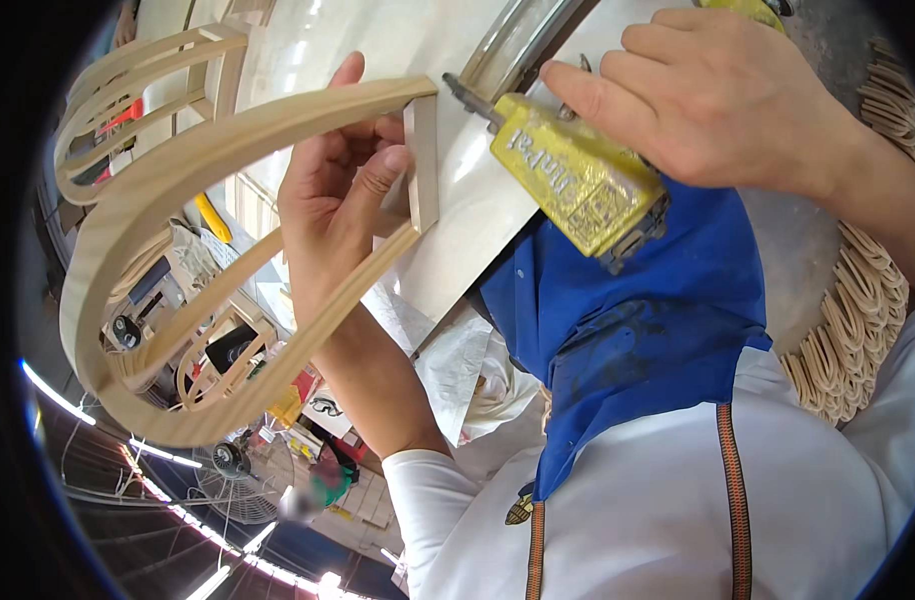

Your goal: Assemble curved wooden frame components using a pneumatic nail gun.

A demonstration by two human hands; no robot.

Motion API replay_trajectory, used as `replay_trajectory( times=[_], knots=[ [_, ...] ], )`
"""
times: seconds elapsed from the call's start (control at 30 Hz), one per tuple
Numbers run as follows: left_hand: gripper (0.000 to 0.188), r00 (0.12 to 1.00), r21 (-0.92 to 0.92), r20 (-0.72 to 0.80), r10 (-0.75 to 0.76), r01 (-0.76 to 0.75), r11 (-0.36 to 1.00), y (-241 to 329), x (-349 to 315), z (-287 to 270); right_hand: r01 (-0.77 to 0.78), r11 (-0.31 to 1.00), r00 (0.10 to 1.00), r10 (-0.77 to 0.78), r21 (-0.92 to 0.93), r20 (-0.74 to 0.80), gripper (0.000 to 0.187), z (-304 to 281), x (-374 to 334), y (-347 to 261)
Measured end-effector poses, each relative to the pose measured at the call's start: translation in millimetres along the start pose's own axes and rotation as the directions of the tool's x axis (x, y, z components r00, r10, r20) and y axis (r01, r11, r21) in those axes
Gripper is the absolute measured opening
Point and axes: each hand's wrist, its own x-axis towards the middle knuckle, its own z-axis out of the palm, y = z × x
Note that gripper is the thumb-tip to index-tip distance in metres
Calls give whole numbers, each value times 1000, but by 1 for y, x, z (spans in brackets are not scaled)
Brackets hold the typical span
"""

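Note:
My left hand (pixel 343 185) is closed around the short crosspiece of a curved wooden frame (pixel 168 165), reaching in through its open middle. The frame is a pale U-shaped loop with a bar between its sides, raised over the work table. My right hand (pixel 713 100) grips a yellow nail gun (pixel 578 175), its worn body angled down toward my apron. The gun's dark nose points at the frame's upper corner, close beside the end of the crosspiece. Whether the nose touches the wood I cannot tell.
A similar wooden frame (pixel 213 80) stands at the far left. Bundles of bent wooden strips (pixel 848 340) lie to the right. A metal rail (pixel 508 45) crosses the pale table (pixel 478 190) at the top. A blue apron (pixel 638 280) hangs before me; a fan (pixel 243 485) is lower left.

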Motion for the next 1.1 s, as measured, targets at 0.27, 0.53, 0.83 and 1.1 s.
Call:
replay_trajectory(
  times=[0.27, 0.53, 0.83, 1.1],
  knots=[
    [39, 997, 35, -72, -15, 18, 999, 0, 15, 8, -252, 965, 966, 247, 68, 70, 38, 13, -9, -27],
    [29, 989, 143, -141, 50, -30, 989, -5, 14, 11, -265, 953, 947, 229, 143, 227, 41, -3, -9, -18],
    [26, 977, 207, -160, 142, -107, 972, -10, 14, 13, -224, 956, 969, 199, 190, 144, 36, -1, -11, -10],
    [26, 972, 266, -173, 162, -112, 957, -8, 14, 15, -175, 958, 983, 157, 228, 93, 32, 1, -9, -5]
  ],
)
